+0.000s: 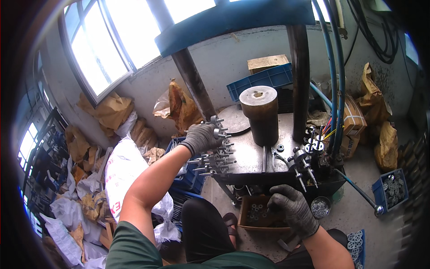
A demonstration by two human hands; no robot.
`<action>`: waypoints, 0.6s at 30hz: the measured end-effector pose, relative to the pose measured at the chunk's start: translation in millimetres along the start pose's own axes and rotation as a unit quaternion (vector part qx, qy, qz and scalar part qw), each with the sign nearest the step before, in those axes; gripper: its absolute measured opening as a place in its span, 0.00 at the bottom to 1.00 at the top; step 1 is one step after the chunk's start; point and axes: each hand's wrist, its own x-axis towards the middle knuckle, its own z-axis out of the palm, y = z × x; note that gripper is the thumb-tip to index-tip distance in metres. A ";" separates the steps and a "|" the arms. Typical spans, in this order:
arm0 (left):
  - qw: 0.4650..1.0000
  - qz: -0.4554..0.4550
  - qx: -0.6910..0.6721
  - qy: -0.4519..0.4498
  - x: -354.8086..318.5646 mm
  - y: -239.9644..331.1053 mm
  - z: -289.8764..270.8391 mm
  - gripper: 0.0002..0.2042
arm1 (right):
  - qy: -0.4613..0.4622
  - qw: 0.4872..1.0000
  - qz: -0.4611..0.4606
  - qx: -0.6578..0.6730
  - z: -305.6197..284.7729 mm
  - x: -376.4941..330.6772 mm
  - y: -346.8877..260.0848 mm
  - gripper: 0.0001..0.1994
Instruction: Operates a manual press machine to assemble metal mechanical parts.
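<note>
My left hand (201, 138), in a grey knitted glove, reaches to the top of a pile of metal shafts with round discs (217, 162) at the left edge of the metal press table (239, 157). Its fingers close around one disc-headed shaft (219, 133). My gloved right hand (295, 210) is raised above a cardboard box (243, 217) with metal rings inside. Its fingers are curled in, and what they hold, if anything, is hidden. A thick steel cylinder (262, 119) stands upright on the table, with a small black-centred ring (280, 147) beside it.
Blue press posts and a crossbeam (237, 22) rise around the table. More shafted parts (302, 162) lie at its right edge, near hoses (333, 80) and a lever (360, 195). A bowl (320, 207) and blue crate (390, 193) hold metal pieces. Sacks (127, 168) crowd the left.
</note>
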 end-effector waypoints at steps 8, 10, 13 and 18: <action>0.906 0.285 0.094 0.297 -18.2 -2.3 9.1 0.17 | 0.015 1.000 0.007 0.005 2.5 -2.2 -3.4 0.13; 0.895 0.273 0.076 0.346 -37.8 -13.8 1.1 0.18 | 0.017 1.000 -0.002 -0.009 2.7 -3.3 -3.7 0.13; 0.887 0.219 0.028 0.406 -41.1 -29.0 6.4 0.20 | 0.004 1.000 0.004 0.005 3.6 -2.4 -3.2 0.12; 0.934 0.064 -0.136 0.324 -25.7 -34.6 20.7 0.19 | -0.013 1.000 0.004 0.010 4.5 5.2 5.0 0.12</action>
